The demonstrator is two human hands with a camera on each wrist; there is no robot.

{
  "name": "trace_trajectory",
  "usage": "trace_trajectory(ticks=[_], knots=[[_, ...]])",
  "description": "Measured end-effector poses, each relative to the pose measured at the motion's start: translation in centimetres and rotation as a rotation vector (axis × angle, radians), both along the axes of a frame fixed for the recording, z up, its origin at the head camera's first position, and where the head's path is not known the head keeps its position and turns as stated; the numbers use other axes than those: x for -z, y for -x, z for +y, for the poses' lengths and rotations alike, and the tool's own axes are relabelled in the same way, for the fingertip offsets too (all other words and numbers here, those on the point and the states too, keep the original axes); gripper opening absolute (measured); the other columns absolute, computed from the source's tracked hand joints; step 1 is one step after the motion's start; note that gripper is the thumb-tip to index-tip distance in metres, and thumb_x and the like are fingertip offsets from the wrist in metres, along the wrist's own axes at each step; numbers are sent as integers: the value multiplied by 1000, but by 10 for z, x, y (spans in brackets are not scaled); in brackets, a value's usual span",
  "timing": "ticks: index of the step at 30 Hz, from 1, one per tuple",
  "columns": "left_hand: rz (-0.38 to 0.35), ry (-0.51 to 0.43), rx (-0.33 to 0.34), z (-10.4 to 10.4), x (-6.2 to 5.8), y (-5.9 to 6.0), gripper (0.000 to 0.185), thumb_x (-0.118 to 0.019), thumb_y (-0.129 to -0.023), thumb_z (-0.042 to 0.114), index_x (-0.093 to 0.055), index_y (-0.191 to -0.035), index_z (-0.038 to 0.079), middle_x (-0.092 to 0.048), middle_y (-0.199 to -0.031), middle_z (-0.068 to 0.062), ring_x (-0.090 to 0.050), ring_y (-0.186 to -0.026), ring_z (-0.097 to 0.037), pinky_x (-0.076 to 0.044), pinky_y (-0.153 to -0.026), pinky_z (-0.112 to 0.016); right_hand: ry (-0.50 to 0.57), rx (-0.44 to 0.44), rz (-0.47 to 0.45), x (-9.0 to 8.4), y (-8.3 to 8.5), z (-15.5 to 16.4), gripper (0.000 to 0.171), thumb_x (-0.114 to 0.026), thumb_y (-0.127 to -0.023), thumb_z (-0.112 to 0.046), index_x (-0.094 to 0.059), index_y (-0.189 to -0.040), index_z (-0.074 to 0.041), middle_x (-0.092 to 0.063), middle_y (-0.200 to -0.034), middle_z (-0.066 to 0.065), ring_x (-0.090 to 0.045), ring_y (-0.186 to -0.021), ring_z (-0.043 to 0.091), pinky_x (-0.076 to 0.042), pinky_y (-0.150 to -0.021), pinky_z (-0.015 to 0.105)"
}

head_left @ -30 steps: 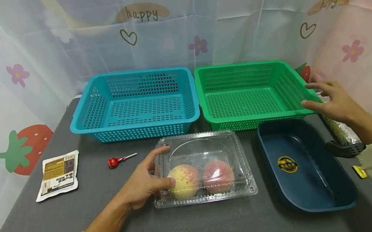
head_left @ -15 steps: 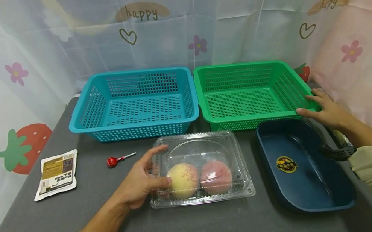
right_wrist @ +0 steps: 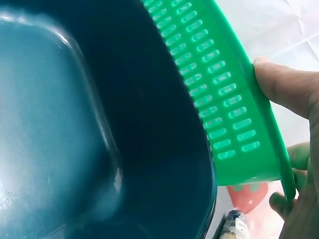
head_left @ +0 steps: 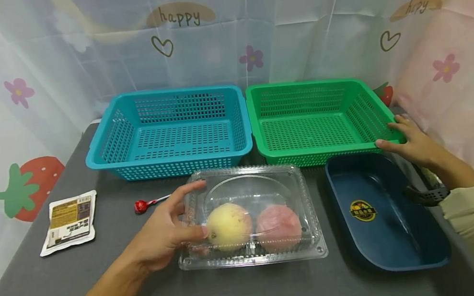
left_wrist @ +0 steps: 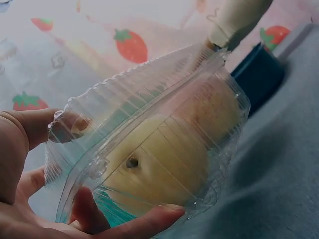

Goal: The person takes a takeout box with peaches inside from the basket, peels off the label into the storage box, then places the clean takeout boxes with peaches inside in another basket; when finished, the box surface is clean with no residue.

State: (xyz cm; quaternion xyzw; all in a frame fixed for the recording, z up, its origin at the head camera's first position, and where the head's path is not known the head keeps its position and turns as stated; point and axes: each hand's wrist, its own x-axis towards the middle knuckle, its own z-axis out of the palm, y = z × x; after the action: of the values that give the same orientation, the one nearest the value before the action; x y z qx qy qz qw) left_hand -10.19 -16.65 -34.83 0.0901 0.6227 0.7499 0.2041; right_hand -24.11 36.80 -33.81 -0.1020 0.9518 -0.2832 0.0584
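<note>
In the head view my left hand (head_left: 159, 235) grips the left end of a clear plastic clamshell box (head_left: 250, 187). Inside lie two peaches, a yellowish one (head_left: 229, 227) and a pink one (head_left: 278, 228). Seen from the left wrist, fingers (left_wrist: 149, 223) reach under the box (left_wrist: 134, 94), whose near end is raised off the table. My right hand (head_left: 414, 144) holds the right front corner of a green slotted basket (head_left: 324, 150). Its thumb (right_wrist: 284, 87) presses on the basket rim in the right wrist view, the other fingers curling beneath from outside.
A dark blue tub (head_left: 397, 232) stands in front of the green basket, under the right forearm. A light blue basket (head_left: 169, 160) is at the back left. Left of the box lie a red lollipop (head_left: 141, 207) and a white-brown packet (head_left: 71, 222). A shiny package (head_left: 432, 178) is partly hidden by the right arm.
My right hand has moved left onto the green basket's corner and taken hold of it. The left hand has shifted the peach box slightly left and raised it.
</note>
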Motion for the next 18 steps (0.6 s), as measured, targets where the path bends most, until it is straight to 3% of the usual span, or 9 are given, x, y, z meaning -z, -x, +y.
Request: trace_trajectory(ticks=[6,14,18], knots=[[40,14,13,0,-26,0,82,-71,-80,-7,-33,-149,16,-17,-139,-24,-41,-110,-41,-55,-69,-55,-1,0,-5,-2,-1,-3,83,-52,-97,-41,-14,-146,15,11,-154,29,17,-139,43,-1,-100,74],[86,55,3,9,-60,11,82,-70,-82,-4,-32,-150,19,-10,-149,-17,-28,-124,-41,-53,-76,-54,2,9,-28,-3,-2,-2,84,-51,-97,-41,-13,-147,14,12,-155,28,14,-138,48,-3,-99,75],[87,64,-2,17,-74,20,82,-69,-81,-6,-33,-149,22,-23,-140,-22,-42,-112,-44,-53,-76,-55,14,14,-29,-5,-3,-3,84,-52,-97,-41,-13,-147,14,11,-154,29,13,-138,49,-5,-99,75]])
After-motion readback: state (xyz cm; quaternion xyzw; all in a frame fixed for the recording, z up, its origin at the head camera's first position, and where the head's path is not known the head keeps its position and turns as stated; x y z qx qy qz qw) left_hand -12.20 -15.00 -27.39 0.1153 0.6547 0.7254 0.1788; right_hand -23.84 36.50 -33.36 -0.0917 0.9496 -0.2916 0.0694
